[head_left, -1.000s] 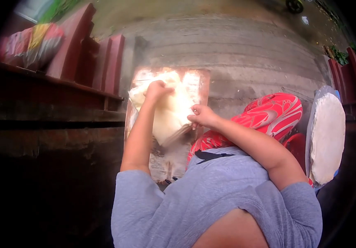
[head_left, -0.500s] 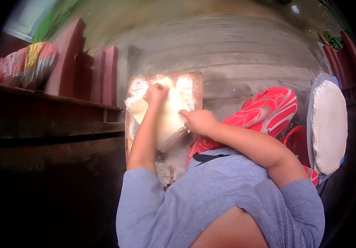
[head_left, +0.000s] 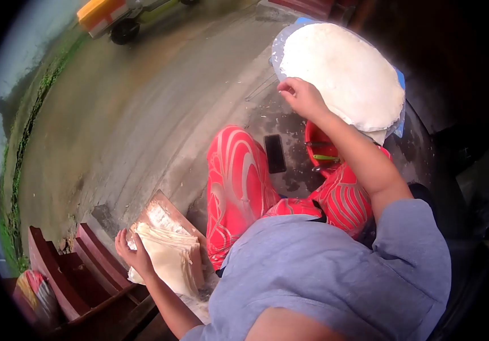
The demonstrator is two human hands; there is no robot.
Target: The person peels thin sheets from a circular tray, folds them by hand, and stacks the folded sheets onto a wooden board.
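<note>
My left hand (head_left: pixel 134 253) is at the lower left, fingers apart, at the edge of a stack of thin, pale dough sheets (head_left: pixel 168 250). The stack lies on a flour-dusted wooden board (head_left: pixel 190 227), its layered edges showing. My right hand (head_left: pixel 304 99) is raised at the near left edge of a large round slab of pale dough (head_left: pixel 344 74). Its fingers are loosely curled, with a gap between thumb and index finger and nothing visible in them. The slab rests on a grey tray (head_left: pixel 278 48) with blue showing beneath.
A red basin (head_left: pixel 312 133) holding green- and dark-handled utensils is by my right knee. A dark phone (head_left: pixel 274 153) lies on the wet concrete between my legs. Dark red wooden rails (head_left: pixel 57 273) and a colourful bag (head_left: pixel 37 295) are lower left. An orange-and-yellow vehicle (head_left: pixel 111 17) is on the road.
The view has swung to the right. My right hand has left the stack on the board and reached the round slab. My left hand has opened from its closed grip at the sheets.
</note>
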